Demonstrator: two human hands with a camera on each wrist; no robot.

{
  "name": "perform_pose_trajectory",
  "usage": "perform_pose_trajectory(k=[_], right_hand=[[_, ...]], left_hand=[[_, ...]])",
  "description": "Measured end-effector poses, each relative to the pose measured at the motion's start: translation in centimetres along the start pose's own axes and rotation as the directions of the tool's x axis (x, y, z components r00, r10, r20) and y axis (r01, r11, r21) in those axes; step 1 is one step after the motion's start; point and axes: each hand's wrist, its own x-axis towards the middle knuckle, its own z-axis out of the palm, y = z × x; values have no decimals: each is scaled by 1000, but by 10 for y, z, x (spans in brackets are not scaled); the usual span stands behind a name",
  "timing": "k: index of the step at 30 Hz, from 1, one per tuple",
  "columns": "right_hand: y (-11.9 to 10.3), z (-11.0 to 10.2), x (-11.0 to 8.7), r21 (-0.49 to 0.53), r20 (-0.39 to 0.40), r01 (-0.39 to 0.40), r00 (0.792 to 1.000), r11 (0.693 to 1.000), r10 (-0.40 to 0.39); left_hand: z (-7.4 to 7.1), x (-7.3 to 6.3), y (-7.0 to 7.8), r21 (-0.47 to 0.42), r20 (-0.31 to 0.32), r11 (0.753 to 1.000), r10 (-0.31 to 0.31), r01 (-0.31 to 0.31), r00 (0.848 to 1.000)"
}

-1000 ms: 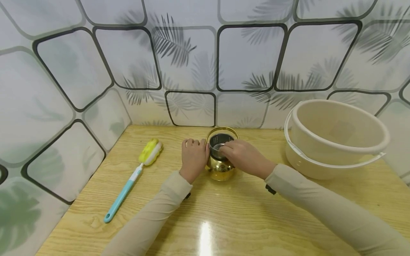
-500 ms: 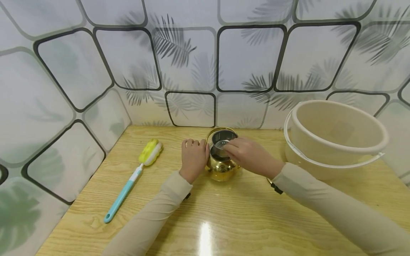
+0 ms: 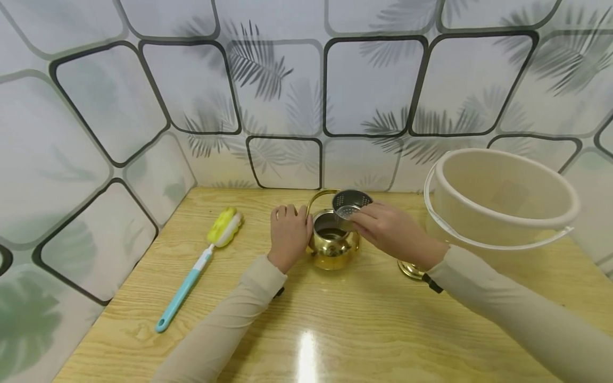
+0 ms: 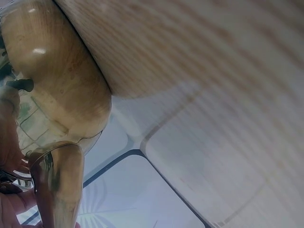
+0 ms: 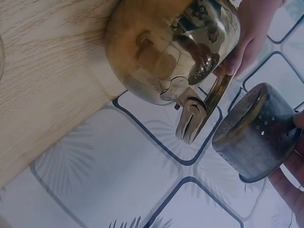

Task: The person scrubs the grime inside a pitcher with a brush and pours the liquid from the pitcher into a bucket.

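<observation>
A brass-coloured teapot stands upright on the wooden table, its mouth uncovered. My left hand holds it at the left, where the arched handle meets the body; the fingers are partly hidden there. The left wrist view has the shiny spout close up, with fingertips behind it. My right hand pinches the rim of a perforated metal strainer, which is out of the pot, above and right of its mouth. Under the right wrist lies a brass lid, partly covered by the forearm.
On the left lies a bottle brush with a yellow and white sponge head and a blue handle. A beige bucket with a white bail stands at the right, beyond the right forearm. A patterned wall borders the table behind.
My right hand has lifted the strainer out of the teapot and moved it to the right. More of the lid shows under the right wrist. The left hand and teapot have barely moved.
</observation>
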Motion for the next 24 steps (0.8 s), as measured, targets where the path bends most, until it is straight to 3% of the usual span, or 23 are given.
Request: perform_pose_trajectory(k=[10, 19, 24], right_hand=[[6, -16, -14, -7, 20, -25, 999, 1000, 25], [10, -19, -28, -11, -64, -26, 998, 1000, 25], [11, -18, -40, -37, -71, -48, 996, 998, 46]], left_hand=[[2, 1, -1, 0, -23, 1000, 11, -11, 1000], [2, 1, -1, -1, -21, 1000, 17, -17, 1000], [2, 1, -1, -8, -25, 1000, 15, -15, 1000]])
